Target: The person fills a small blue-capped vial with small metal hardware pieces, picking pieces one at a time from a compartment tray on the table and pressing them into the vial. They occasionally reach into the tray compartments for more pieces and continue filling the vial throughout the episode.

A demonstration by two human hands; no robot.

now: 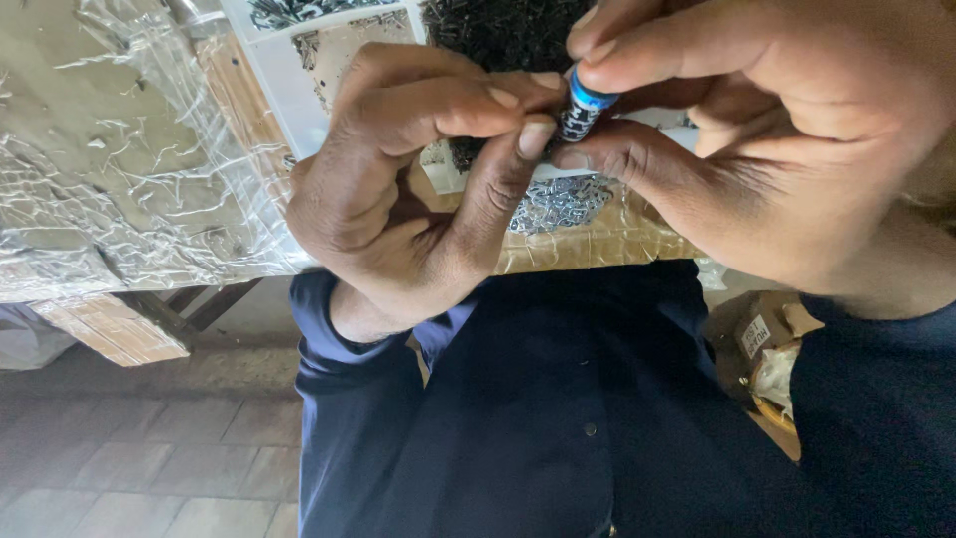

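A: What does the left hand (398, 189) hold?

B: Its grip is closed. Thumb and forefinger pinch together at the lower end of a small blue-capped cylinder (581, 108), a dark piece with pale markings and a bright blue band at its top. The remaining fingers curl into the palm.

A: And the right hand (757, 130)?

B: Its grip is also closed, on the same piece. The forefinger and thumb press on the blue top from above, while a lower finger runs beneath the cylinder and touches the left thumb tip. The two hands meet around the piece, which stands slightly tilted between them.

A: Where is the cylinder relative to the surface (110, 159)?

B: It is held in the air, close to the camera, above the near edge of the surface. Whether it touches anything other than the fingers cannot be told.

A: What lies beneath the hands?

B: A heap of small silvery metal parts (563, 204) rests at the edge of the surface, just below the fingers. Behind it stands a white tray (289, 85) with compartments; one holds a mass of small dark parts (498, 35). Crinkled clear plastic film (169, 130) covers the surface to the left.

A: And below the edge?

B: The person's dark blue shirt (558, 399) fills the lower view, with a tiled floor (139, 468) at the left.
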